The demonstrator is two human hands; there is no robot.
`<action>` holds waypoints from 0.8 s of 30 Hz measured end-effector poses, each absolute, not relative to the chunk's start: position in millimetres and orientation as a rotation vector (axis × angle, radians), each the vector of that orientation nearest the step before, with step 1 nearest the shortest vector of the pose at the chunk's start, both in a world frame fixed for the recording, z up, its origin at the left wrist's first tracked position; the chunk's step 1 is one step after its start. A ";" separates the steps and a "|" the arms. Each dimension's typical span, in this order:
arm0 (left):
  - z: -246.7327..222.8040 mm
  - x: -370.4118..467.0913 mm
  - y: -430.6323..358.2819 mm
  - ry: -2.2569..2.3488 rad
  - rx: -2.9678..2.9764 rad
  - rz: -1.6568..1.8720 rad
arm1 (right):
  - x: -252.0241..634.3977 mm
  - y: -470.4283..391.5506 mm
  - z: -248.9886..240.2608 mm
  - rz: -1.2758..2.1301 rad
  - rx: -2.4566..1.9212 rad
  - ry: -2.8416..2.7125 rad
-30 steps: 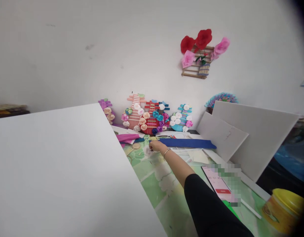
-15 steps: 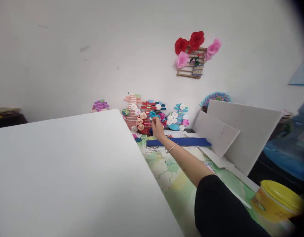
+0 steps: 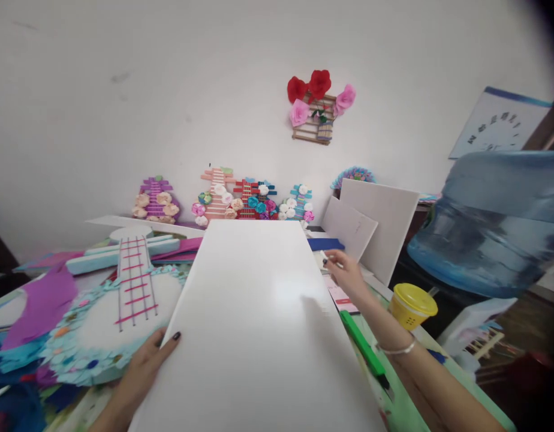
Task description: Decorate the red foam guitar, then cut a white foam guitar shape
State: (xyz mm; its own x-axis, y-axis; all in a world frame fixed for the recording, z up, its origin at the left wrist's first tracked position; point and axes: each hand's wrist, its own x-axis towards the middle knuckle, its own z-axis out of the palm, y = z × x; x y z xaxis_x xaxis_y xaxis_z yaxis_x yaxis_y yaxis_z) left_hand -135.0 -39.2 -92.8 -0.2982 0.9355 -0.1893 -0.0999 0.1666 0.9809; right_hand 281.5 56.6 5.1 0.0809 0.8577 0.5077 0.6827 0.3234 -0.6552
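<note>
A large white board (image 3: 250, 312) lies across the middle of the view, its far edge near the wall. My left hand (image 3: 146, 366) grips the board's left edge, thumb on top and fingers beneath. Over the right side of the board, my right hand (image 3: 344, 270) pinches a small white item (image 3: 323, 254), too small to name. A green cutter (image 3: 363, 347) rests on the table below my right forearm. Left of the board sits a pale blue instrument-shaped craft (image 3: 133, 300) with pink and purple strings.
Decorated crafts (image 3: 216, 195) stand along the wall. White panels (image 3: 380, 222) lean at the back right, near a yellow tub (image 3: 412, 305) and a large blue water bottle (image 3: 488, 216). Purple paper (image 3: 45, 306) lies at the left. A blue strip (image 3: 325, 244) is behind my right hand.
The white board now points straight ahead and looks narrower. My left hand has come into view at its edge. My right hand has drawn back from the crafts, still holding the small white item.
</note>
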 end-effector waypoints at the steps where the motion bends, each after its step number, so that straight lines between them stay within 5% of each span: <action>1: -94.5 -129.7 -37.2 1.432 0.885 1.295 | 282.2 42.4 -4.3 0.266 -1.426 -1.675; 13: -102.7 -115.2 -30.8 1.994 1.362 1.110 | 245.5 -88.0 -57.8 0.629 -1.550 -2.435; 24: -98.8 -106.9 -52.2 1.642 1.127 1.139 | 231.6 -106.7 -112.8 0.711 -1.622 -2.502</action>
State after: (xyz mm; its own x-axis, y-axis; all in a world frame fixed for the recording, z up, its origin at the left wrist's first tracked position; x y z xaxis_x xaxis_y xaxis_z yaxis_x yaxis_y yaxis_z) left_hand -106.9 -52.2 -98.8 -0.2607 0.9564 -0.1313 0.2118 0.1894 0.9588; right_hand 231.6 -106.7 -112.8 -0.4382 0.8801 -0.1828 0.8448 0.3337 -0.4183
